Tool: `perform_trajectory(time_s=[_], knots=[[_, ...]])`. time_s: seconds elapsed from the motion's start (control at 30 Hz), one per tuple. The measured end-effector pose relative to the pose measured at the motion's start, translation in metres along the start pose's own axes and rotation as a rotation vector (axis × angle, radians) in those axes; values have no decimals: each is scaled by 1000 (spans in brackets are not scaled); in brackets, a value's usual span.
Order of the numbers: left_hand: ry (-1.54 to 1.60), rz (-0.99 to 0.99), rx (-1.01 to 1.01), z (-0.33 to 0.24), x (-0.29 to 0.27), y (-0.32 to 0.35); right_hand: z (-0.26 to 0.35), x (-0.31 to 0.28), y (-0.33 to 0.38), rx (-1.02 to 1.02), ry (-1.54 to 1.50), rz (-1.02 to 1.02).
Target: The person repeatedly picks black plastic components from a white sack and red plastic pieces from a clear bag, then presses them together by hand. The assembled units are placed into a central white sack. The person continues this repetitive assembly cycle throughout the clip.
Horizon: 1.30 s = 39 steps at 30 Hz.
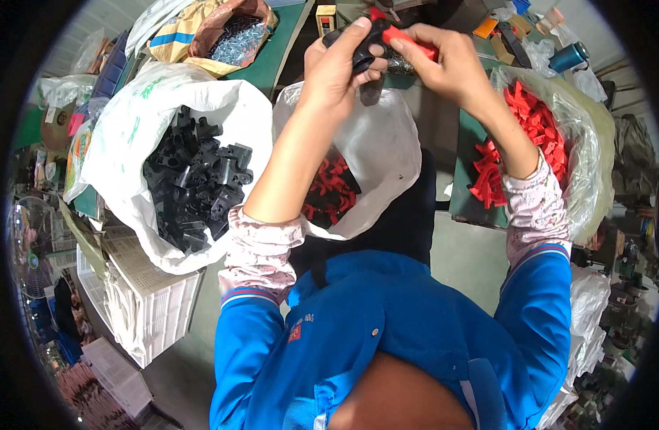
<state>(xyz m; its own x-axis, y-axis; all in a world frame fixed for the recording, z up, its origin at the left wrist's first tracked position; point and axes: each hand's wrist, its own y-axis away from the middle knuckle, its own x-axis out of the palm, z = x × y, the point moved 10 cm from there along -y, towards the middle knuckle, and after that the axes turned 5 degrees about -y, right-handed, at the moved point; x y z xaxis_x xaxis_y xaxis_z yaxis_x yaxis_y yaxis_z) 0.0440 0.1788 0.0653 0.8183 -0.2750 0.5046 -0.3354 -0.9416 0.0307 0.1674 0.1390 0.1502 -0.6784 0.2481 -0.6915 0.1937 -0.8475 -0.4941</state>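
Note:
Up at the top middle, my left hand (332, 75) is closed around a black plastic pipe fitting (364, 54). My right hand (448, 63) grips a red plastic lever (405, 39) by the fitting's right side; the fingers partly hide where the two meet. Another bit of red shows at the fitting's upper end. Below my hands stands an open white bag (390, 143) with red-and-black pieces (332, 188) inside. To the left, a large white sack (118, 161) holds several loose black fittings (200, 175).
On the right, a clear plastic bag (593, 161) holds loose red levers (534, 125). A paper sack (173, 44) of small screws (240, 44) sits at the back left. A white plastic crate (157, 315) stands lower left, and a teal spool (568, 57) lies at the back right.

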Motion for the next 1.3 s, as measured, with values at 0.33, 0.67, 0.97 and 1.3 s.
perform_trajectory(time_s=[0.33,0.67,0.97,1.3], knots=[[-473,-376,246,-6,-163,64,-30,4,63,423,-654,-42],[-2150,-772,-325,-45,-398,54,-70,9,202,658,-206,184],[-645,-821,249,-48,-387,56,-194,-149,207,766,726,31],[778,-258,-27,47,-255,87,-199,-145,187,795,981,193]])
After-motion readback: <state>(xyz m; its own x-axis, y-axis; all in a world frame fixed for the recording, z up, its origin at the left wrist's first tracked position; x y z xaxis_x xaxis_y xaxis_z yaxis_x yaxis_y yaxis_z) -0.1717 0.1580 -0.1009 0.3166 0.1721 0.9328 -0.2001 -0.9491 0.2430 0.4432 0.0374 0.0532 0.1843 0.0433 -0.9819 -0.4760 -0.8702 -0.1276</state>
